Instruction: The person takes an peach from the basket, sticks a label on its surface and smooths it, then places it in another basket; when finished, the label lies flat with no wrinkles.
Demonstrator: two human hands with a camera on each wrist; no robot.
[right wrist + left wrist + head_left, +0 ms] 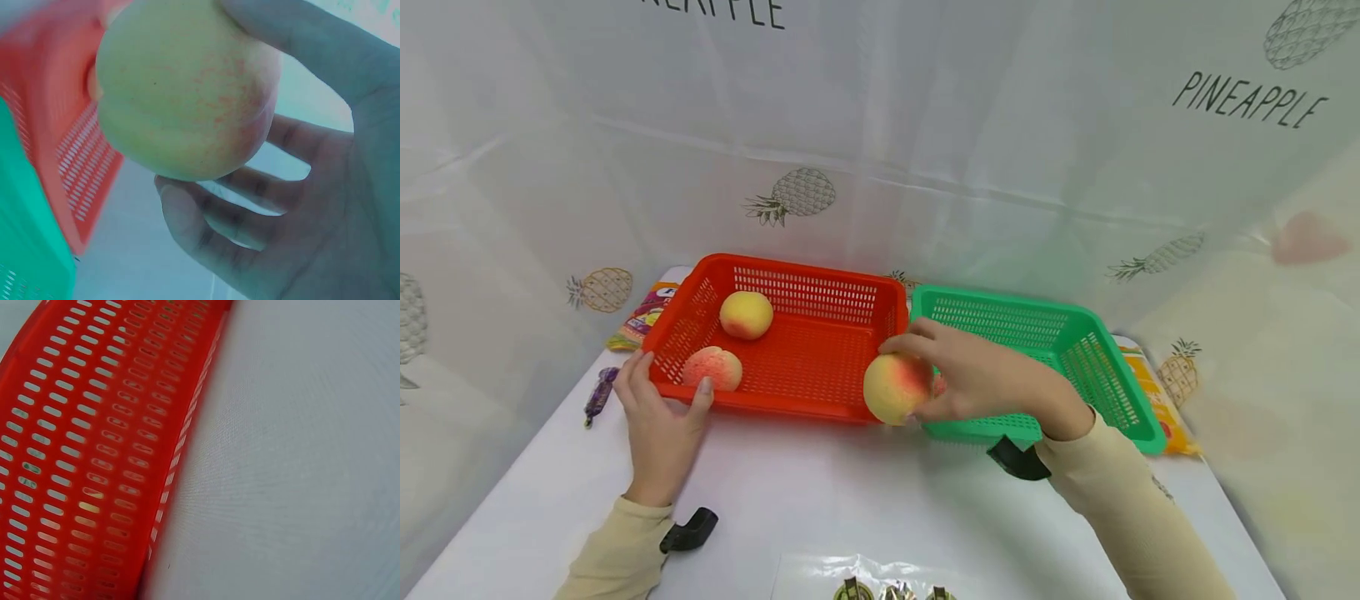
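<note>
Gripping a peach (pixel 895 387), the right hand (pixel 977 375) is hovering at the red basket's (pixel 775 407) four-o'clock corner; the left hand (pixel 658 417) is bracing its seven-o'clock rim, fingers relaxed.

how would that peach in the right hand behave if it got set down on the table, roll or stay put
The peach looks round with no flat side, so it would probably roll on the smooth white table. The right hand grips it with fingertips alone, so it seems light. Its surface looks matte, likely not slippery.
</note>
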